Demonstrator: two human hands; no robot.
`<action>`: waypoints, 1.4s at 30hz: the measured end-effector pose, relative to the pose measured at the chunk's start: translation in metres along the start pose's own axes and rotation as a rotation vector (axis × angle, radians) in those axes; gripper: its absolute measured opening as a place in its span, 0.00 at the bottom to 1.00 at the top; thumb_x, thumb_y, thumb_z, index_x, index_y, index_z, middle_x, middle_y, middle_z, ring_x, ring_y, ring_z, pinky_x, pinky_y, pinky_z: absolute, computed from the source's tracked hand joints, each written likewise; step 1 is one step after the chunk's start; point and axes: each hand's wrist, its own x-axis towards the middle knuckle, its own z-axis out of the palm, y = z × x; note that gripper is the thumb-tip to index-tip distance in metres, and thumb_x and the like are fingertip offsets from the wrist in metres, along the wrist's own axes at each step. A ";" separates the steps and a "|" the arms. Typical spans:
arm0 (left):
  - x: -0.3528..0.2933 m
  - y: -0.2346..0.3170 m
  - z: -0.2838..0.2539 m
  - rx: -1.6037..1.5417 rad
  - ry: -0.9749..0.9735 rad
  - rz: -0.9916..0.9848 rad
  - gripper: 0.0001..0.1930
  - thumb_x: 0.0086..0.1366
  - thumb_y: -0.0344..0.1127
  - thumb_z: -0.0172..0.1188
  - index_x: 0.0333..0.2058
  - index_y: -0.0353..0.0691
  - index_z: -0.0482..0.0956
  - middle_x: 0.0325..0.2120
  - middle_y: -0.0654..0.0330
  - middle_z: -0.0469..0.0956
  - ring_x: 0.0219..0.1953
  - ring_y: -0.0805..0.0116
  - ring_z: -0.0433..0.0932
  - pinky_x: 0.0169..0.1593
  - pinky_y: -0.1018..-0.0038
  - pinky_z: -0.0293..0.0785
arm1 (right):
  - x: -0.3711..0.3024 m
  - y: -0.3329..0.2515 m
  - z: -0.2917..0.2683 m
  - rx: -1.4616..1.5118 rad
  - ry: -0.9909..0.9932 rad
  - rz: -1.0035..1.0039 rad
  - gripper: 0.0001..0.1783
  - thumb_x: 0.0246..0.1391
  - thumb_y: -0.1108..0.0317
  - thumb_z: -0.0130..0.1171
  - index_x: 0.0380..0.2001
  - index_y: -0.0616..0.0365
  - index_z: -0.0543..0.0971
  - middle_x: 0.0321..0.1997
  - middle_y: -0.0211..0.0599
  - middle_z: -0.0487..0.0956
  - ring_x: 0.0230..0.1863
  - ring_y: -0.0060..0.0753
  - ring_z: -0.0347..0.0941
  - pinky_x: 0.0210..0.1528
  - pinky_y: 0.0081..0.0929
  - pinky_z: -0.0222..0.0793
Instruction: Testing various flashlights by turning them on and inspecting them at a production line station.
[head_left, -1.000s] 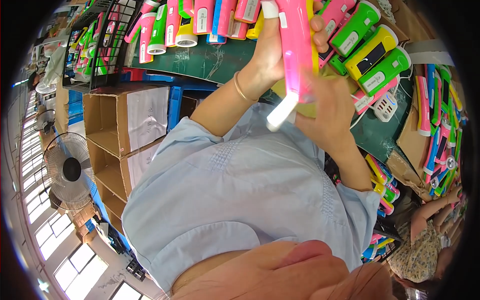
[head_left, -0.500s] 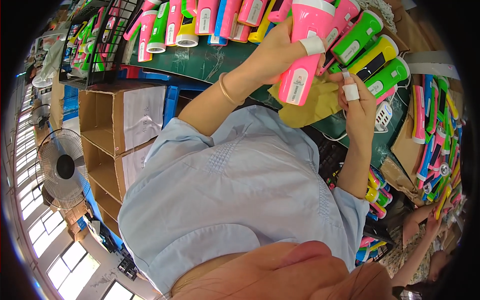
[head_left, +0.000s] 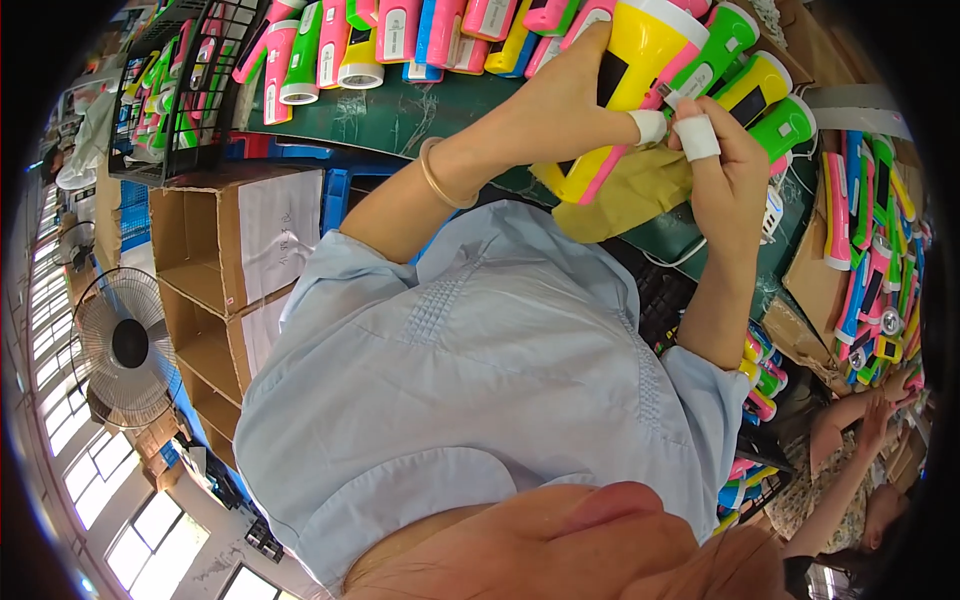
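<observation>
The flashlight (head_left: 640, 62) looks glossy plastic, the cloth (head_left: 640, 197) matt.

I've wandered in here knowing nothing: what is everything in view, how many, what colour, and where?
held flashlight: one, yellow and pink, left hand
loose flashlights: many, mostly pink, green, yellow, blue, on bench, in containers
bench: one, green, top
cloth: one, yellow, below hands
charging block: one, white, right
wire basket: one, black, upper left
cardboard shelving: one, brown, left
fan: one, dark, far left
windows: several, bright, lower left
co-worker: one, patterned clothing, lower right
bangle: one, gold-coloured, left wrist
shirt: one, light blue, centre
left hand: one, white-wrapped thumb, top centre
right hand: one, white-wrapped, beside held flashlight
</observation>
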 end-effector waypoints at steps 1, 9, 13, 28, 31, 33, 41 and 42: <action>0.000 0.000 -0.001 0.016 0.017 -0.026 0.35 0.44 0.39 0.66 0.46 0.26 0.59 0.35 0.51 0.72 0.37 0.65 0.74 0.39 0.73 0.72 | 0.001 -0.001 0.000 -0.070 -0.008 0.026 0.10 0.55 0.67 0.52 0.28 0.66 0.75 0.20 0.28 0.72 0.22 0.15 0.63 0.25 0.15 0.58; -0.001 -0.006 0.009 0.137 0.112 0.006 0.33 0.43 0.41 0.65 0.42 0.26 0.62 0.31 0.49 0.73 0.31 0.59 0.76 0.34 0.71 0.72 | -0.002 -0.002 0.004 -0.319 0.050 -0.040 0.10 0.52 0.67 0.54 0.26 0.66 0.75 0.16 0.38 0.68 0.16 0.27 0.60 0.20 0.24 0.55; 0.002 -0.012 0.018 0.203 0.210 0.037 0.29 0.47 0.42 0.63 0.41 0.28 0.63 0.28 0.48 0.74 0.32 0.59 0.77 0.33 0.68 0.72 | 0.002 -0.001 0.017 -0.464 0.124 -0.074 0.12 0.53 0.66 0.53 0.23 0.65 0.71 0.17 0.45 0.69 0.18 0.45 0.64 0.22 0.34 0.58; 0.021 -0.025 0.003 -1.005 0.167 -0.026 0.13 0.61 0.36 0.55 0.44 0.42 0.69 0.30 0.64 0.72 0.32 0.72 0.73 0.37 0.76 0.72 | -0.006 0.019 0.005 0.366 -0.023 0.245 0.19 0.57 0.70 0.47 0.51 0.62 0.69 0.38 0.33 0.76 0.35 0.19 0.71 0.36 0.15 0.66; 0.017 -0.019 0.010 -0.554 0.236 0.178 0.15 0.61 0.40 0.55 0.44 0.41 0.69 0.35 0.62 0.72 0.37 0.72 0.73 0.42 0.75 0.71 | -0.012 0.017 0.033 0.194 0.024 0.189 0.23 0.49 0.63 0.61 0.46 0.65 0.70 0.37 0.36 0.75 0.38 0.28 0.71 0.39 0.22 0.67; 0.020 -0.012 0.008 -1.251 0.300 -0.055 0.20 0.62 0.49 0.53 0.45 0.41 0.68 0.35 0.61 0.73 0.37 0.68 0.73 0.44 0.71 0.71 | -0.016 0.003 0.043 -0.708 0.301 -0.131 0.24 0.46 0.65 0.63 0.45 0.63 0.70 0.36 0.39 0.73 0.38 0.33 0.71 0.39 0.24 0.68; 0.028 -0.015 0.016 -1.134 0.261 -0.106 0.38 0.61 0.68 0.27 0.28 0.37 0.72 0.17 0.56 0.73 0.19 0.64 0.72 0.24 0.74 0.70 | 0.002 0.026 0.024 0.306 -0.079 0.324 0.26 0.48 0.60 0.62 0.45 0.70 0.72 0.39 0.34 0.75 0.40 0.23 0.69 0.44 0.20 0.63; 0.028 -0.019 0.018 -1.111 0.273 -0.123 0.38 0.61 0.68 0.27 0.28 0.36 0.72 0.16 0.56 0.73 0.17 0.64 0.71 0.21 0.75 0.69 | 0.003 0.028 0.027 0.345 -0.099 0.330 0.26 0.49 0.60 0.61 0.46 0.70 0.73 0.39 0.32 0.75 0.39 0.20 0.67 0.44 0.19 0.62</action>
